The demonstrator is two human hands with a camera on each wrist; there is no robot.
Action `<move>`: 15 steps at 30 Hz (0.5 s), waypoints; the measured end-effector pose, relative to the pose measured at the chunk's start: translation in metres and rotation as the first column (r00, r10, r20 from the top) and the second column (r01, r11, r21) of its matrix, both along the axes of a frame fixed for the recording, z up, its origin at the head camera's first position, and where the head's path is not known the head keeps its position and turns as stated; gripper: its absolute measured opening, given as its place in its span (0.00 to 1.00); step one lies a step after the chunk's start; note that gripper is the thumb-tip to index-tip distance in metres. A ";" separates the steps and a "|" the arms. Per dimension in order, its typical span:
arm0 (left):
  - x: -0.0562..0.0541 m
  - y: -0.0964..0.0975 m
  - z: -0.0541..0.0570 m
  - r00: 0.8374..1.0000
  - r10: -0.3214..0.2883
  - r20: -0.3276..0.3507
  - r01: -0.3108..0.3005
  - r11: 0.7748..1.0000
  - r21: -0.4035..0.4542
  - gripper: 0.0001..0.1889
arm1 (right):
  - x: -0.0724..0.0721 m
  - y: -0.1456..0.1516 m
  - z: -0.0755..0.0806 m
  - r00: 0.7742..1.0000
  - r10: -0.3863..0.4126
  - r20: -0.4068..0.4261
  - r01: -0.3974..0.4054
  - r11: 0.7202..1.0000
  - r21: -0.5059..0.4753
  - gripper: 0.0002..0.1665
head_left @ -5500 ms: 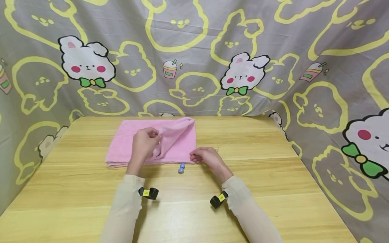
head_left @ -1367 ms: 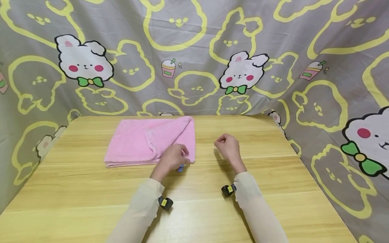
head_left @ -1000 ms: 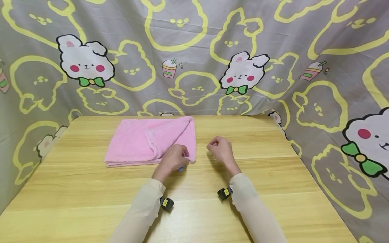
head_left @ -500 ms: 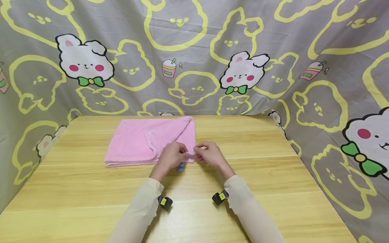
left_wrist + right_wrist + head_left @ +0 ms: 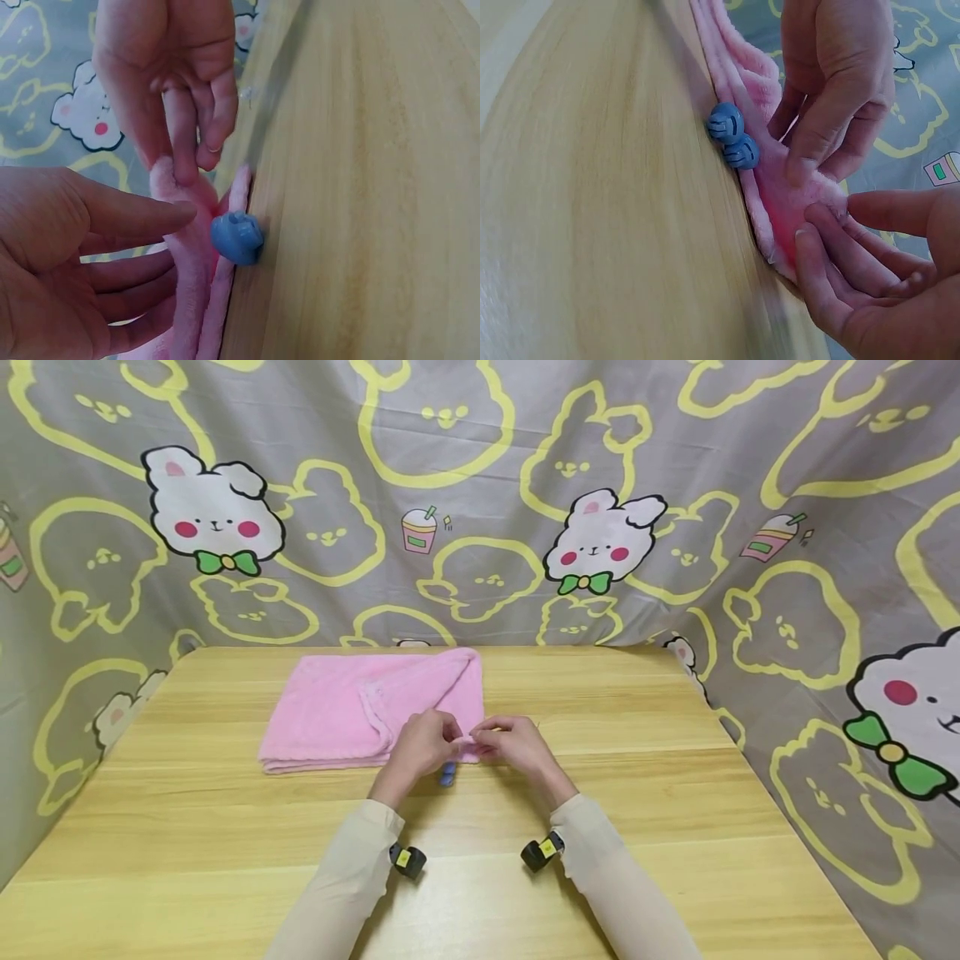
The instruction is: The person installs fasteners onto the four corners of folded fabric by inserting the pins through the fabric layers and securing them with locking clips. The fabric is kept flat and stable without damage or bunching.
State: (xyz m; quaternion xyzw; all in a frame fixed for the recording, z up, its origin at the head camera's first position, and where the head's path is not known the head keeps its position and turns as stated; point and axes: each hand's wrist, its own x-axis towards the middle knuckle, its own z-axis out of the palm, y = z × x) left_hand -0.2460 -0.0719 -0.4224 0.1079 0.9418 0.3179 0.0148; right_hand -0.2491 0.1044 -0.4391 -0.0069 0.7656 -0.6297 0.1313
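Observation:
A folded pink plush towel [image 5: 330,702] lies on the table, one top flap turned back diagonally. At its near right corner my left hand [image 5: 422,745] pinches the lifted edge between thumb and fingers, as the left wrist view shows. My right hand [image 5: 521,747] faces it, its fingertips pinching the same raised corner [image 5: 829,199]. Whether those fingertips also hold something small cannot be seen. Two small blue rounded clip-like pieces [image 5: 733,135] with slots lie against the towel's near edge, just below the hands; in the head view these blue pieces [image 5: 447,775] are partly covered by the left hand.
A tiny clear object [image 5: 246,93] lies on the wooden table [image 5: 637,877] beyond the right hand. Bare wood surrounds the towel on the near and right sides. A grey patterned curtain [image 5: 480,460] hangs along the back and both sides.
My left hand went from the towel's middle to its near right corner. My right hand moved right beside the tiny clear object, then came back left to the corner, which is now raised.

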 end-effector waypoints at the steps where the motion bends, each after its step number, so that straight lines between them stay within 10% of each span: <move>1: 0.000 -0.001 0.000 1.000 0.005 -0.001 -0.005 1.000 0.000 0.04 | 0.000 0.000 0.000 1.000 -0.004 -0.007 0.004 1.000 0.001 0.10; 15: -0.003 -0.009 0.005 0.997 0.027 -0.072 -0.021 0.997 0.080 0.02 | 0.002 0.001 0.007 0.997 -0.023 -0.075 0.023 1.000 -0.006 0.12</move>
